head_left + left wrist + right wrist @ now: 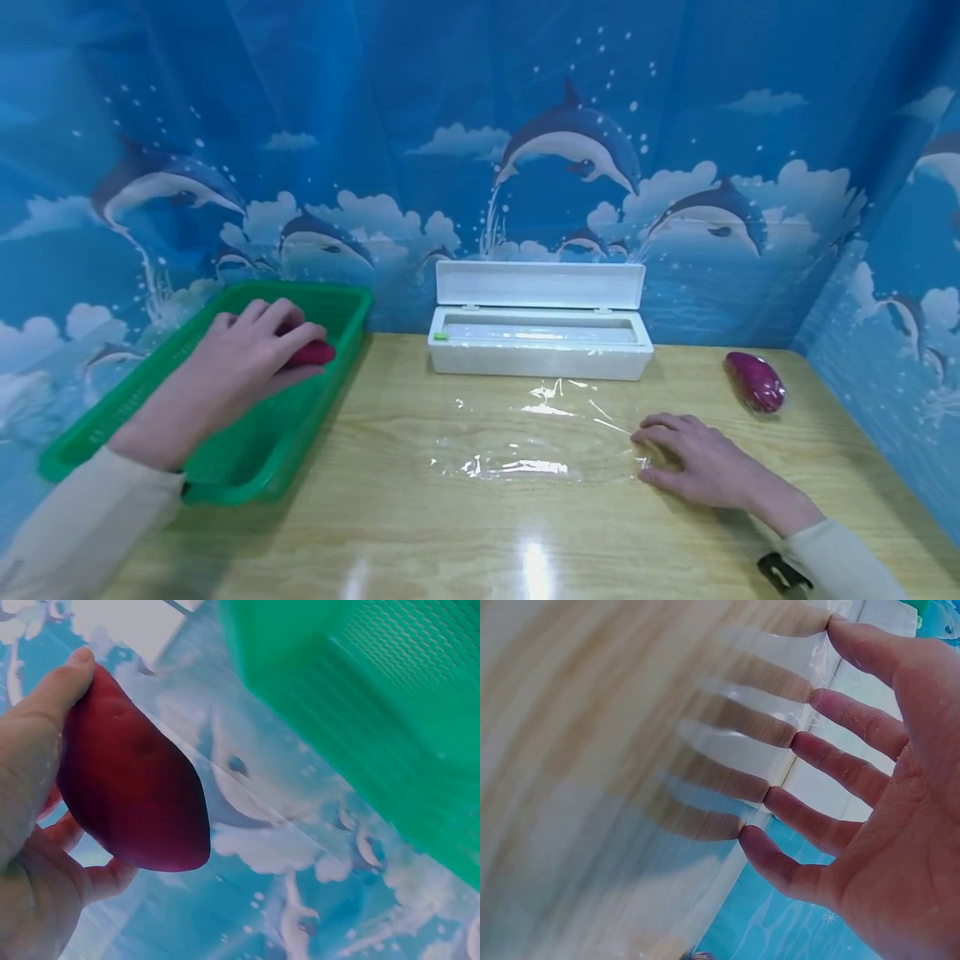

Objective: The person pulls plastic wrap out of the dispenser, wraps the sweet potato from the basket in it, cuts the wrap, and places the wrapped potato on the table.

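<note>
My left hand (251,350) grips a reddish-purple sweet potato (135,772) over the green basket (352,300); in the left wrist view the thumb lies along one side and fingers curl round the other. A sheet of clear cling film (517,454) lies on the table, glossy and slightly wrinkled. At the film's right end my right hand (701,462) is spread, its fingertips (780,799) resting on the tabletop in the right wrist view. Behind the film stands a white cling film box (536,360) with its lid raised and a small green slider at its left end.
A sweet potato wrapped in film (754,383) lies at the back right of the wooden table (420,542). A blue dolphin-print backdrop (420,100) rises behind the table and along both sides. The basket takes up the table's left side.
</note>
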`<move>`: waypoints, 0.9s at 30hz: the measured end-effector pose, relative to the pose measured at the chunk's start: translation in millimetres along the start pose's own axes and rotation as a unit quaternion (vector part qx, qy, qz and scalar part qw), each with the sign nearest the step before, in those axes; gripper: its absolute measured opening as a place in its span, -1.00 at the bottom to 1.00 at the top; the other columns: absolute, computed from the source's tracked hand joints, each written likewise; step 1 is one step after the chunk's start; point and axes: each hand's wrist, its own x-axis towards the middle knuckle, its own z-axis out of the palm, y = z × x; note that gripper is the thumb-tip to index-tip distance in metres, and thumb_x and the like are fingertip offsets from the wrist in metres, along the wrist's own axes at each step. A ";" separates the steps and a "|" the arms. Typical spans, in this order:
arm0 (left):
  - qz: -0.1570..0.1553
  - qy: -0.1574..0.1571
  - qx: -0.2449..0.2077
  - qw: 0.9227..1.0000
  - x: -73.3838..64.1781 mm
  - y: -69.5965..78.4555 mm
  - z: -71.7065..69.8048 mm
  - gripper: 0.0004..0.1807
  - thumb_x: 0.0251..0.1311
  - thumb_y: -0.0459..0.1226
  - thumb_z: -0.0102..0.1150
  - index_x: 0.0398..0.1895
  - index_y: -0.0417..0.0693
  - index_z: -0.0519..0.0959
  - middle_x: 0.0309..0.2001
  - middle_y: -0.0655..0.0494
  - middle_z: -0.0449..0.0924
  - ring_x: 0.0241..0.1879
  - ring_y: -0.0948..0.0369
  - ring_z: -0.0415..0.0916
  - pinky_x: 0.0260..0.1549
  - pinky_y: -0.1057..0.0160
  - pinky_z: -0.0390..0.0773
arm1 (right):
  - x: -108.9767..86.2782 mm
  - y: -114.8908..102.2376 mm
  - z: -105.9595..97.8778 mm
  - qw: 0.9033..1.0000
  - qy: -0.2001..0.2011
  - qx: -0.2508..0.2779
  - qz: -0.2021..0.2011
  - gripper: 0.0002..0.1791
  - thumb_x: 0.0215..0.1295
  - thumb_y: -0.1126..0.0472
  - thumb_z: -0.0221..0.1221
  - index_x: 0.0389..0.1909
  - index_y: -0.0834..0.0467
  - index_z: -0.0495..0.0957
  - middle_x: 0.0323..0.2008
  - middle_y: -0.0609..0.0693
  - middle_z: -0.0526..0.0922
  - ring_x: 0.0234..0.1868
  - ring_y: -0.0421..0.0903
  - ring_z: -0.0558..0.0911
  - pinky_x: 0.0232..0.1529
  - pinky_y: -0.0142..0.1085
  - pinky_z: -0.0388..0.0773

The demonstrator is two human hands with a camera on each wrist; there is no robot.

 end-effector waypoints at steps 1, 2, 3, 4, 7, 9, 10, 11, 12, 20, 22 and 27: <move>0.001 -0.003 -0.001 1.000 3.3 4.3 -0.3 -0.64 0.12 -0.09 0.50 -0.06 0.05 0.66 -0.13 -0.07 0.58 -0.17 -0.05 0.49 -0.41 -0.07 0.49 | 0.1 0.2 -0.1 1.000 0.000 0.001 0.000 -0.47 0.23 -0.18 0.37 0.13 0.03 0.66 0.15 0.11 0.66 0.12 0.23 0.63 0.05 0.27 0.58; 0.000 -0.007 -0.002 1.000 6.3 8.7 -0.2 -0.63 0.09 -0.11 0.53 -0.06 0.05 0.67 -0.14 -0.07 0.58 -0.17 -0.04 0.49 -0.39 -0.06 0.49 | 0.3 0.2 -0.4 1.000 -0.002 0.002 0.000 -0.47 0.23 -0.18 0.36 0.13 0.03 0.66 0.16 0.11 0.65 0.12 0.23 0.63 0.05 0.27 0.58; -0.002 -0.010 -0.004 1.000 9.3 12.6 0.2 -0.59 -0.02 -0.20 0.60 -0.07 0.05 0.67 -0.14 -0.07 0.57 -0.17 -0.03 0.49 -0.38 -0.06 0.49 | 0.5 0.2 -0.6 1.000 -0.004 0.004 0.001 -0.46 0.23 -0.18 0.36 0.13 0.03 0.66 0.16 0.12 0.65 0.13 0.24 0.63 0.06 0.27 0.58; -0.007 -0.015 -0.006 1.000 11.8 16.0 0.9 -0.59 -0.02 -0.21 0.61 -0.07 0.05 0.68 -0.13 -0.06 0.58 -0.16 -0.03 0.49 -0.36 -0.06 0.50 | 0.8 0.0 -0.8 1.000 -0.006 0.006 0.002 -0.47 0.24 -0.18 0.36 0.13 0.03 0.66 0.16 0.12 0.65 0.13 0.24 0.63 0.06 0.27 0.58; -0.027 -0.030 -0.018 0.999 18.9 24.0 3.9 -0.56 -0.07 -0.22 0.64 -0.07 0.03 0.69 -0.11 -0.07 0.59 -0.13 -0.03 0.51 -0.31 -0.08 0.54 | 1.5 -0.9 -1.0 1.000 -0.008 0.010 0.004 -0.47 0.23 -0.16 0.37 0.13 0.04 0.65 0.16 0.12 0.65 0.13 0.24 0.62 0.07 0.28 0.58; -0.041 -0.039 -0.028 0.998 22.8 27.6 6.3 -0.54 -0.10 -0.21 0.67 -0.07 0.02 0.70 -0.10 -0.07 0.60 -0.10 -0.04 0.52 -0.27 -0.09 0.57 | 2.0 -1.6 -0.4 1.000 -0.009 0.012 0.004 -0.48 0.23 -0.15 0.37 0.13 0.04 0.65 0.16 0.12 0.65 0.13 0.24 0.62 0.07 0.28 0.57; -0.047 -0.043 -0.032 0.997 24.5 29.4 7.3 -0.53 -0.10 -0.20 0.67 -0.06 0.01 0.70 -0.09 -0.08 0.61 -0.08 -0.05 0.53 -0.25 -0.10 0.59 | 2.1 -1.9 0.0 1.000 -0.008 0.013 0.004 -0.48 0.23 -0.14 0.37 0.13 0.05 0.65 0.16 0.12 0.65 0.13 0.24 0.62 0.07 0.29 0.57; -0.052 -0.045 -0.037 0.997 26.3 31.0 8.4 -0.51 -0.11 -0.19 0.67 -0.06 0.00 0.70 -0.08 -0.08 0.61 -0.07 -0.05 0.53 -0.24 -0.11 0.60 | 2.2 -2.3 0.2 1.000 -0.008 0.014 0.004 -0.48 0.23 -0.14 0.37 0.13 0.05 0.65 0.16 0.13 0.65 0.13 0.24 0.62 0.07 0.29 0.57; -0.055 -0.046 -0.041 0.997 28.0 32.7 9.3 -0.51 -0.10 -0.18 0.67 -0.05 0.00 0.70 -0.07 -0.08 0.61 -0.06 -0.05 0.52 -0.22 -0.12 0.60 | 2.2 -2.6 0.4 1.000 -0.008 0.014 0.003 -0.48 0.23 -0.14 0.37 0.13 0.05 0.65 0.16 0.13 0.65 0.13 0.24 0.62 0.07 0.29 0.57; -0.068 -0.054 -0.063 0.994 39.8 46.1 18.9 -0.51 -0.05 -0.13 0.63 -0.02 0.00 0.70 -0.04 -0.05 0.61 -0.03 -0.02 0.51 -0.19 -0.09 0.59 | 0.4 -2.2 -0.8 1.000 -0.011 0.016 0.008 -0.48 0.25 -0.14 0.36 0.13 0.04 0.65 0.16 0.11 0.64 0.13 0.23 0.62 0.06 0.27 0.59; -0.068 -0.058 -0.066 0.994 41.6 49.4 21.7 -0.51 -0.05 -0.12 0.62 -0.02 0.01 0.70 -0.04 -0.03 0.61 -0.03 -0.01 0.51 -0.19 -0.07 0.60 | 0.2 -1.9 -0.9 1.000 -0.010 0.017 0.007 -0.49 0.25 -0.14 0.36 0.13 0.04 0.65 0.16 0.11 0.64 0.13 0.23 0.62 0.06 0.27 0.59; -0.066 -0.060 -0.077 0.993 47.0 57.7 27.8 -0.52 -0.04 -0.10 0.62 -0.02 0.03 0.71 -0.04 -0.01 0.62 -0.03 0.01 0.53 -0.20 -0.04 0.62 | -0.1 -0.9 -1.1 1.000 -0.011 0.013 0.007 -0.49 0.25 -0.15 0.35 0.14 0.03 0.64 0.17 0.12 0.64 0.14 0.24 0.62 0.04 0.28 0.59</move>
